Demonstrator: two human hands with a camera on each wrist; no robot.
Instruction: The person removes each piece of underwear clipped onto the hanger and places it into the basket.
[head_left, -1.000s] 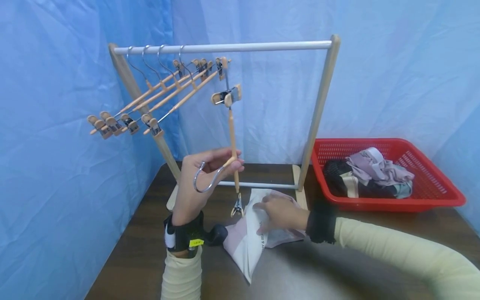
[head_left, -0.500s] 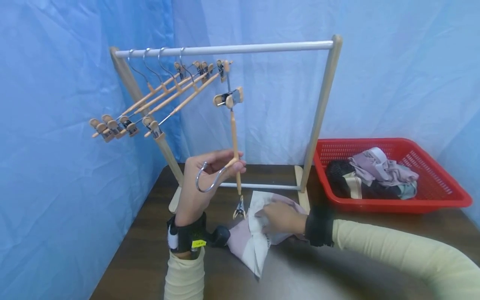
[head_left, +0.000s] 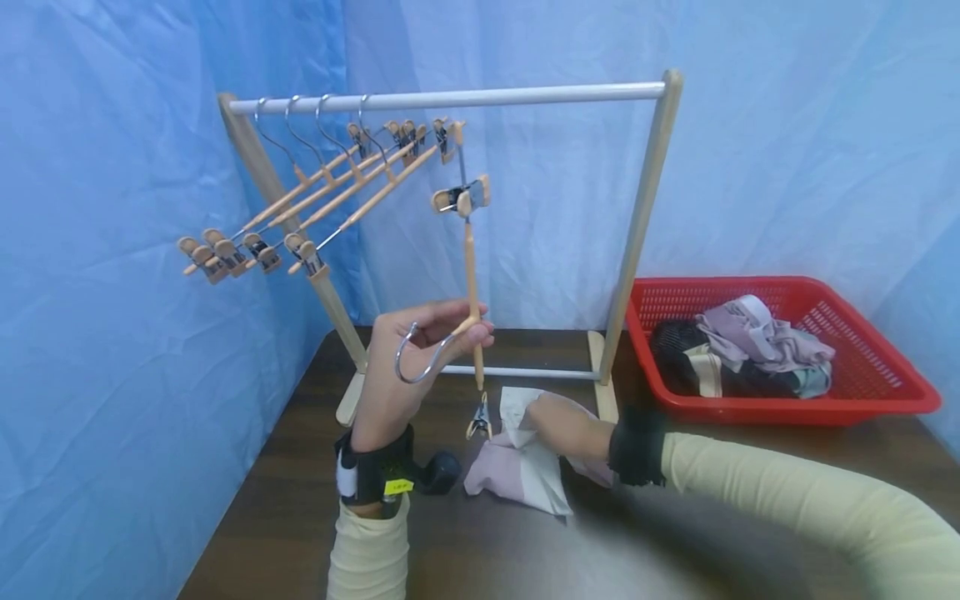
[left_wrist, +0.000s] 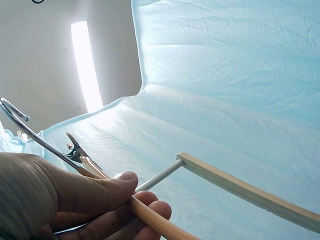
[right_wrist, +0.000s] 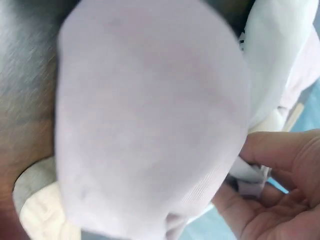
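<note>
In the head view my left hand (head_left: 397, 367) pinches a wooden clip hanger (head_left: 471, 262) near its middle, thumb against fingers. Its metal hook (head_left: 411, 379) points toward me. The bar stands nearly upright, its upper clip (head_left: 461, 198) in the air and its lower clip (head_left: 480, 421) just left of the cloth. My right hand (head_left: 566, 427) grips pink-and-white underpants (head_left: 517, 475), bunched above the table. In the right wrist view, thumb and fingers pinch the cloth's edge, and the pink fabric (right_wrist: 150, 115) fills the middle. The lower clip and the cloth look close; I cannot tell whether they touch.
A rack (head_left: 450, 98) with a white rail stands behind my hands. Several clip hangers (head_left: 337, 187) hang at its left end. On the right, a red basket (head_left: 787, 408) holds pink, black and pale clothes (head_left: 772, 337). Blue curtains (head_left: 525, 225) enclose the dark wooden table (head_left: 255, 533).
The underpants have been gathered up; their lower point has risen and swung right. My right hand has turned as it bunches the cloth. My left hand and the hanger have shifted slightly right.
</note>
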